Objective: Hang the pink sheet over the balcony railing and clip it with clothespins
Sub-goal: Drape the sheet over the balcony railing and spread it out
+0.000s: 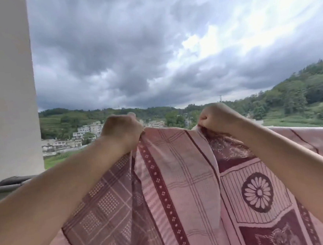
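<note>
Head view, left hand (121, 131) and right hand (218, 118) raised, fisted on pink sheet (180, 178) edge

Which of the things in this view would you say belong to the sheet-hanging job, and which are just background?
Part of the job:
pink sheet, gripped at its top edge
left hand
right hand
railing, grey bar at the left

Just there:
white pillar
houses and hills beyond

No clothespins are visible.

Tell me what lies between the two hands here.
In the head view, a taut stretch of the pink sheet spans from left hand to right hand; nothing else.
</note>
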Demonstrator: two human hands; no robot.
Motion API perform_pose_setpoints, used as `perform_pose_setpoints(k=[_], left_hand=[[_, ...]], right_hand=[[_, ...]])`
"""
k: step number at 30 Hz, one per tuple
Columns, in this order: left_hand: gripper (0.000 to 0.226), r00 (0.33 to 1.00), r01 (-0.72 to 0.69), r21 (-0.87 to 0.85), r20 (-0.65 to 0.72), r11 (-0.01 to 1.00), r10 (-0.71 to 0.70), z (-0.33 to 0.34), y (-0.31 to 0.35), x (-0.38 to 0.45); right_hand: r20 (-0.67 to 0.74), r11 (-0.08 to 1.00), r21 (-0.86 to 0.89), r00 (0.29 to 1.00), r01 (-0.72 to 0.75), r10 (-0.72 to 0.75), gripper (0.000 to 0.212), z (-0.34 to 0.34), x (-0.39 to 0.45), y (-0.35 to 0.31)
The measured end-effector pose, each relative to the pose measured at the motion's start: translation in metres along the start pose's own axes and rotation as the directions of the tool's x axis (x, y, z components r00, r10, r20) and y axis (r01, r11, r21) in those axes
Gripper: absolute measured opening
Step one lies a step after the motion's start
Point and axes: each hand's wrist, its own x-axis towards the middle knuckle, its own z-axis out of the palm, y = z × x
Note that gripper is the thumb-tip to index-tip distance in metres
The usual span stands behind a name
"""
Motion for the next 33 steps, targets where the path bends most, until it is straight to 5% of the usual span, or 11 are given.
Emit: perform_pose_setpoints(k=[4,6,8,11,13,15,19,22,24,28,33], left_hand=[[0.025,0.889,0.429,-0.287,0.303,0.856,-0.344,0.026,-0.032,0.057],[0.028,0.819,0.573,-0.477,0.352,0.666,-0.453,0.039,-0.036,0.077],[0.029,0.819,0.557,-0.595,0.278,0.579,-0.501,0.053,-0.030,0.087],[0.028,0.928,0.369,-0.521,0.247,0.770,-0.278,0.076,-0.021,0.078],[0.032,0.892,0.196,-0.374,0.451,0.907,-0.007,0.080,-0.020,0.061],[0.040,0.841,0.013,-0.302,0.518,0.953,0.153,0.075,-0.019,0.045],[0.029,0.966,-0.058,-0.462,0.197,0.885,0.166,0.032,-0.019,-0.001],[0.031,0.993,-0.094,-0.602,-0.004,0.793,0.115,0.011,-0.030,-0.047],[0.024,0.988,-0.136,-0.644,-0.035,0.753,0.149,0.005,-0.037,-0.079],[0.041,0.962,-0.266,-0.370,-0.159,0.890,0.222,0.020,-0.054,-0.132],[0.020,0.938,-0.244,-0.251,-0.305,0.937,0.163,0.038,-0.066,-0.143]], right_hand=[[0.106,0.976,0.158,0.986,-0.147,0.131,0.033,0.001,0.051,-0.021],[0.049,0.995,-0.028,0.994,-0.097,0.099,0.022,0.008,0.066,-0.024],[0.141,0.985,-0.169,0.988,-0.044,0.068,0.012,0.018,0.067,-0.024],[0.435,0.960,-0.279,0.894,0.026,0.103,0.029,0.033,0.055,-0.019],[0.623,0.959,-0.281,0.766,0.028,0.160,0.033,0.036,0.036,-0.022],[0.725,0.984,-0.179,0.677,0.010,0.125,0.040,0.035,0.014,-0.030],[0.511,0.959,-0.009,0.826,0.282,-0.238,0.036,0.025,-0.021,-0.049],[0.341,0.919,0.145,0.853,0.367,-0.395,0.028,0.032,-0.047,-0.062],[0.219,0.878,0.074,0.851,0.473,-0.477,0.028,0.042,-0.060,-0.067],[-0.109,0.851,-0.081,0.844,0.519,-0.525,0.022,0.061,-0.081,-0.079],[-0.246,0.888,-0.182,0.855,0.422,-0.457,0.014,0.072,-0.094,-0.098]])
